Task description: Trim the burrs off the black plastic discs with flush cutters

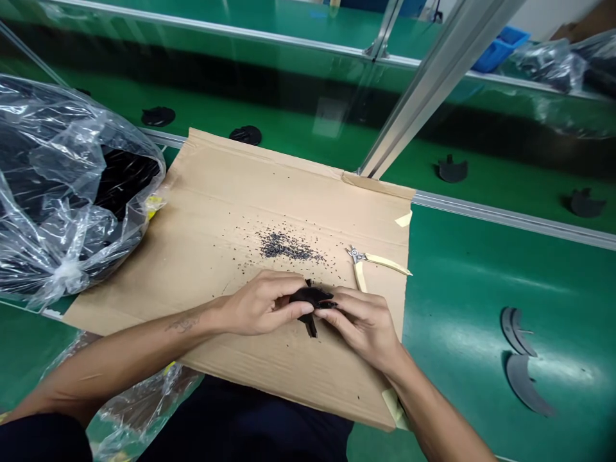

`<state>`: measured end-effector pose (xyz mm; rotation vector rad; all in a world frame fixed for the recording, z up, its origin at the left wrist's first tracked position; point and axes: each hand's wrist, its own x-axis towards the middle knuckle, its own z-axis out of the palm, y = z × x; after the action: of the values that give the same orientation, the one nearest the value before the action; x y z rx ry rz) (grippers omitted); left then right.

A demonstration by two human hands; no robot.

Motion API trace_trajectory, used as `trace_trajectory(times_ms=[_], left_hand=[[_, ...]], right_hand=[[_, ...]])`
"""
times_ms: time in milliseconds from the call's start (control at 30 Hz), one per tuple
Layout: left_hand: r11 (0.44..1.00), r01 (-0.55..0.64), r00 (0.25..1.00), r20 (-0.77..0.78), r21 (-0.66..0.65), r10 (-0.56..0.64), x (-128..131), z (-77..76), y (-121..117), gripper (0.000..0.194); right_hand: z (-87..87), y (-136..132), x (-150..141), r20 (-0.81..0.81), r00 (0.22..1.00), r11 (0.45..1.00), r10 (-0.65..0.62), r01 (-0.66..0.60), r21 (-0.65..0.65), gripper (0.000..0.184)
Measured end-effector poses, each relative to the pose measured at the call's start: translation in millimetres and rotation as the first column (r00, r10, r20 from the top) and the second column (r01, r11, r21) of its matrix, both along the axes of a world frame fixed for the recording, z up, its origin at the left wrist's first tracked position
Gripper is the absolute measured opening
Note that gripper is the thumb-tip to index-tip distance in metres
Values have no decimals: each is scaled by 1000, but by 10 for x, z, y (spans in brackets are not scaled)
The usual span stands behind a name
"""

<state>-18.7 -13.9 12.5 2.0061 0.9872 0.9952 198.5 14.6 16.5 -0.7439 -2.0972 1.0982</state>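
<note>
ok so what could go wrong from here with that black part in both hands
The small black plastic-looking part is gripped by the fingertips of the left hand and right hand, so it might slip and drop onto the brown cardboard sheet.

The loose pile of tiny black scraps lies just beyond the hands; a forearm or sleeve could scatter it.

The cutters with cream handles sit close to the right hand and could get knocked.

Hands (267, 301) close together, fingers (292, 312) pinched, forearms (139, 353) converging.
</note>
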Motion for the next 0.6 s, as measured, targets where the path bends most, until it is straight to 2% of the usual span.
trace_trajectory(times_ms=[133, 333, 467, 600], left_hand=[[997, 32, 998, -62, 77, -27, -9, 39, -3, 26], [980, 67, 986, -160, 190, -36, -22, 73, -24, 20], [979, 86, 977, -210, 183, -47, -30, 93, -31, 21], [985, 93, 982, -177, 146, -67, -29, 110, -30, 23]], right_hand=[[-14, -5, 5, 8, 1000, 1000, 13, -13, -6, 21], [-14, -11, -20, -27, 999, 993, 44, -47, -111, 23], [-24, -17, -29, -37, 998, 988, 43, -48, -148, 29], [-11, -33, -29, -12, 999, 990, 43, -44, -132, 26]])
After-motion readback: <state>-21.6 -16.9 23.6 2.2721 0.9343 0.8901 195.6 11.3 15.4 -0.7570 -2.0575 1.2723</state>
